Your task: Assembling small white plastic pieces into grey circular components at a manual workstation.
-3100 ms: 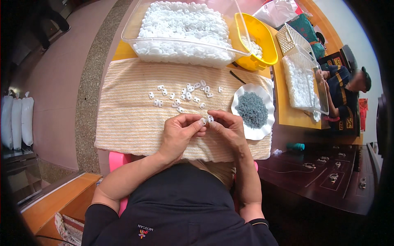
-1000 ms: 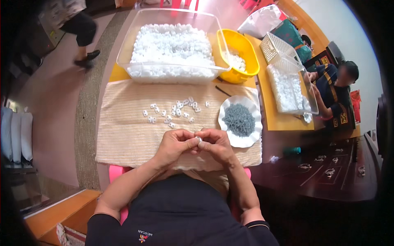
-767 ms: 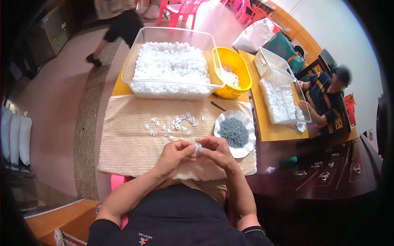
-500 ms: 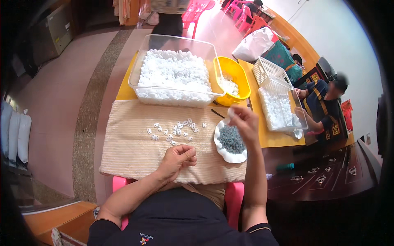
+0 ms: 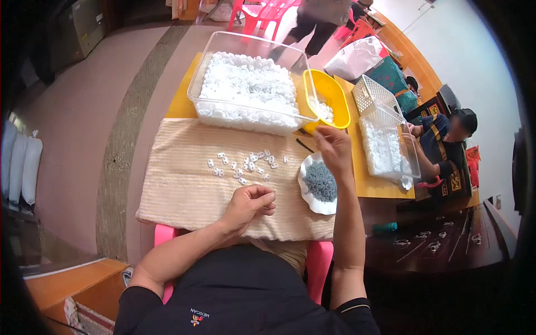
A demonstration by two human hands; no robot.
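Observation:
My left hand (image 5: 250,207) rests over the near part of a cream towel (image 5: 184,184), its thumb and fingers pinched together; whatever is between them is too small or hidden to make out. Several small white plastic pieces with dark holes (image 5: 251,166) lie scattered on the towel just beyond it. My right hand (image 5: 335,149) is raised between a yellow basin (image 5: 341,106) and a scalloped white dish (image 5: 310,202). Its fingers are loosely bent and slightly apart, with nothing visible in them. Small grey-blue parts (image 5: 321,181) fill the dish. White pieces (image 5: 324,111) lie in the basin.
A large clear bin (image 5: 257,124) of white pieces stands at the far side. To the right are another clear bin (image 5: 385,148), a white perforated basket (image 5: 375,95) and a seated person (image 5: 446,137). Another person (image 5: 318,22) stands beyond the table. A thin dark stick (image 5: 304,146) lies by the dish.
The white piece that was in my right fingers no longer shows there. My right hand has moved up toward the yellow basin. The standing person has moved right, and the view has shifted slightly.

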